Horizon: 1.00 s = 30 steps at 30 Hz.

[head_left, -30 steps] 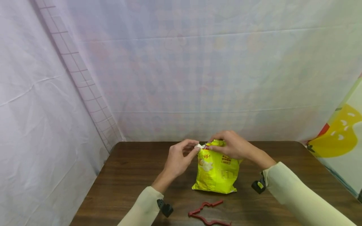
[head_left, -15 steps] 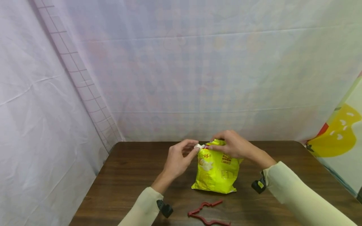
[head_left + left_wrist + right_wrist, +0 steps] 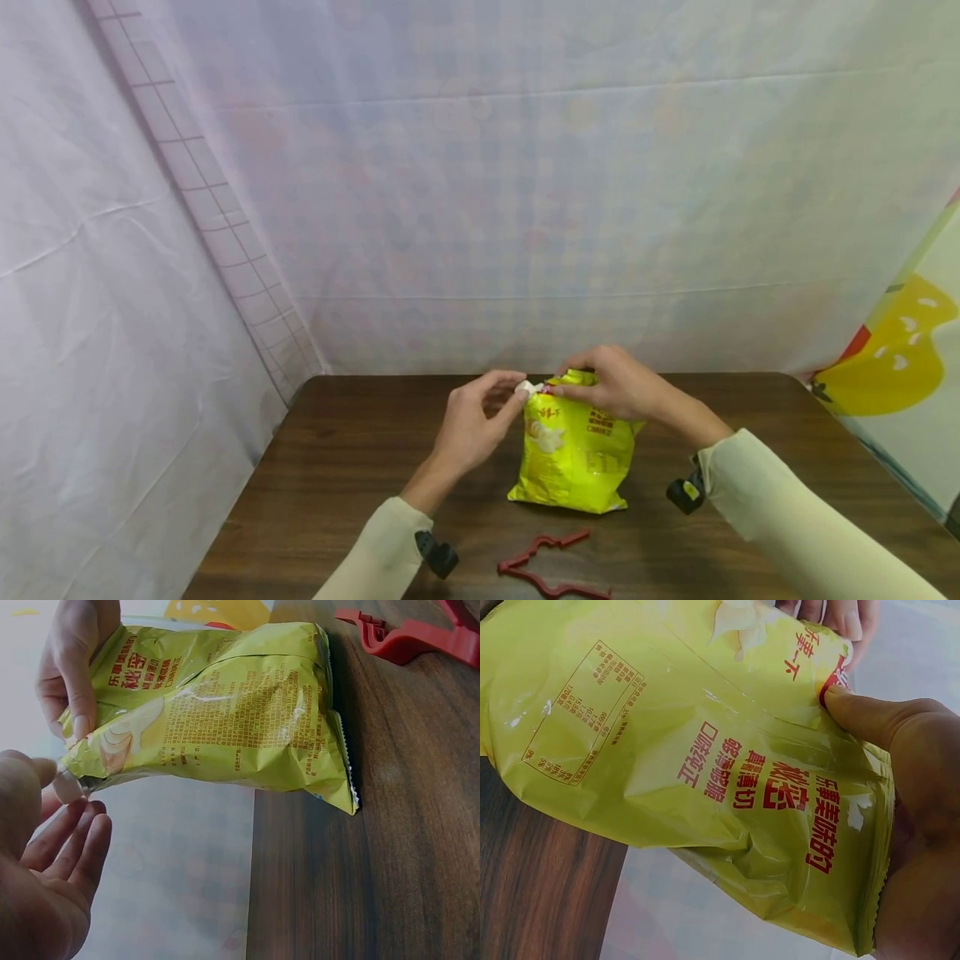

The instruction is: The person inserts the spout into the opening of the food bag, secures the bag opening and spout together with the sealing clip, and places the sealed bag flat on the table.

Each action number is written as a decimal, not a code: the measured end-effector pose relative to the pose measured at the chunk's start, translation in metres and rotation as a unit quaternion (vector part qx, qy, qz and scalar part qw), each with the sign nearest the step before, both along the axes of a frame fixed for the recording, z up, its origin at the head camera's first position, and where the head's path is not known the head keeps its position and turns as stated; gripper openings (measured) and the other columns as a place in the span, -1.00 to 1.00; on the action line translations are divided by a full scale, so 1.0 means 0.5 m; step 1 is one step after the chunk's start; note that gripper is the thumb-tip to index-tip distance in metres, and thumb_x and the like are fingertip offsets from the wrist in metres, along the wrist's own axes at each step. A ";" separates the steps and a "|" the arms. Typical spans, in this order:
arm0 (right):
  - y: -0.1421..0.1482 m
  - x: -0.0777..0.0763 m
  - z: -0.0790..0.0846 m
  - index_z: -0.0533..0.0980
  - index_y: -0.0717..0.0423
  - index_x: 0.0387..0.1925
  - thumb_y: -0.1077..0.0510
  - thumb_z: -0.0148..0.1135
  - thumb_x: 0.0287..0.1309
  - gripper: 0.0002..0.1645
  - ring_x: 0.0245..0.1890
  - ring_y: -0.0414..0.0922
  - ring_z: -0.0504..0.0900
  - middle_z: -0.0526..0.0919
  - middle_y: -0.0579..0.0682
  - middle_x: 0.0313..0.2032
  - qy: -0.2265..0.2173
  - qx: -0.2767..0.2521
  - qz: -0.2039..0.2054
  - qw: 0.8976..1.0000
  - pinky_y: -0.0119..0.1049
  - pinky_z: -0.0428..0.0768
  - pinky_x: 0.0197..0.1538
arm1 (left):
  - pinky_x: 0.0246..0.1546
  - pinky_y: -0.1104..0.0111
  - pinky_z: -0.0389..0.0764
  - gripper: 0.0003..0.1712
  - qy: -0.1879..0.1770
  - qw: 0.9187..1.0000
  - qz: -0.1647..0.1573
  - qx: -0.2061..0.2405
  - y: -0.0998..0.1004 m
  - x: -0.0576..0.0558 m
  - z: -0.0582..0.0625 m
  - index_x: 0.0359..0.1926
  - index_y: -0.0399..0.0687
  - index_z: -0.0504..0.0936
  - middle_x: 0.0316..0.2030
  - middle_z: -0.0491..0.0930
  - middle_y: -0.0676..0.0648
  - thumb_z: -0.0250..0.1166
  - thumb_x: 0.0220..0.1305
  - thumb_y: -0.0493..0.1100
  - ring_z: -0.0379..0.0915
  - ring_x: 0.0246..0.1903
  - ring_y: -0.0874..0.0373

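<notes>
A yellow potato chip bag (image 3: pixel 572 462) stands upright on the table, its top edge gathered between both hands. My right hand (image 3: pixel 621 385) grips the top from the right, thumb across the front by a red patch of print. At the top left corner my left hand (image 3: pixel 471 423) pinches a small white rounded piece (image 3: pixel 69 784) between thumb and fingers. Its other fingers are spread below the piece in the left wrist view. Whether that piece is part of the bag I cannot tell. The bag's far side is hidden in the head view.
A red plastic bag clip (image 3: pixel 516 568), its two arms spread apart, lies on the dark wood table (image 3: pixel 337 492) in front of the bag. Behind the table hangs a pale curtain (image 3: pixel 465 208). A yellow printed pattern (image 3: pixel 900 367) shows on the right.
The hands keep their hold at the bag's top, with only slight finger movement there. Bag and clip stay nearly where they were.
</notes>
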State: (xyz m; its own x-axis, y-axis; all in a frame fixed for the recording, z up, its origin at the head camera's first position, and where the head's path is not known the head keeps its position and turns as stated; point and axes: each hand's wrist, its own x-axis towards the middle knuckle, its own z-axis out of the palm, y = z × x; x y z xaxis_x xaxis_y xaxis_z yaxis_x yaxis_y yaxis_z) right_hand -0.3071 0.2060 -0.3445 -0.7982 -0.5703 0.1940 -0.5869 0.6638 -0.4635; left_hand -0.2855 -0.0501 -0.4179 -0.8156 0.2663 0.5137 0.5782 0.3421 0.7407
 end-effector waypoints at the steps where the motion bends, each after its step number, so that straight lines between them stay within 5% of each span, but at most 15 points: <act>1: -0.001 0.000 0.000 0.80 -0.15 -0.09 0.00 0.42 0.47 -0.88 -0.52 -0.27 0.62 0.85 -0.23 -0.23 -0.003 0.002 -0.004 1.000 -0.34 0.58 -0.43 | 0.02 0.40 0.78 -0.67 -0.001 1.000 -0.001 0.000 0.000 0.000 0.000 0.24 0.14 0.72 0.04 0.80 0.08 0.35 0.58 0.05 0.76 0.00 0.26; 7: -0.007 0.002 0.002 0.78 -0.23 -0.03 -0.12 0.42 0.46 -0.82 -0.59 -0.25 0.52 0.83 -0.26 -0.23 -0.018 0.010 -0.013 1.000 -0.31 0.54 -0.43 | 0.01 0.42 0.79 -0.68 -0.004 1.000 -0.005 0.002 0.000 0.000 -0.002 0.23 0.11 0.73 0.03 0.81 0.04 0.37 0.57 -0.01 0.77 -0.01 0.24; 15: -0.015 0.000 0.005 0.80 -0.22 -0.01 -0.14 0.46 0.41 -0.77 -0.27 -0.33 0.75 0.87 -0.17 -0.06 -0.018 0.015 -0.010 1.000 -0.28 0.72 -0.19 | 0.01 0.42 0.78 -0.69 -0.011 1.000 -0.005 0.001 0.001 0.003 -0.001 0.23 0.12 0.73 0.03 0.81 0.03 0.36 0.57 0.00 0.78 0.00 0.22; 30: -0.015 -0.008 0.003 0.83 -0.22 -0.11 -0.06 0.47 0.42 -0.88 -0.31 -0.27 0.77 0.89 -0.16 -0.13 -0.018 -0.002 0.011 1.000 -0.31 0.71 -0.28 | 0.07 0.37 0.78 -0.58 -0.036 0.999 0.002 0.006 -0.007 0.006 -0.006 0.35 0.17 0.64 0.11 0.77 0.02 0.19 0.67 0.15 0.75 0.06 0.19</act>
State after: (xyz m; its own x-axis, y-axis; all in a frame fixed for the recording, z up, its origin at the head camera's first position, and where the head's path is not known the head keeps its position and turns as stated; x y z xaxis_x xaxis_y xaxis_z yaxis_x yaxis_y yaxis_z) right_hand -0.3110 0.1983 -0.3431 -0.7920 -0.5869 0.1680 -0.5841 0.6485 -0.4881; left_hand -0.2823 -0.0537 -0.4210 -0.8511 0.2575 0.4575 0.5227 0.3357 0.7836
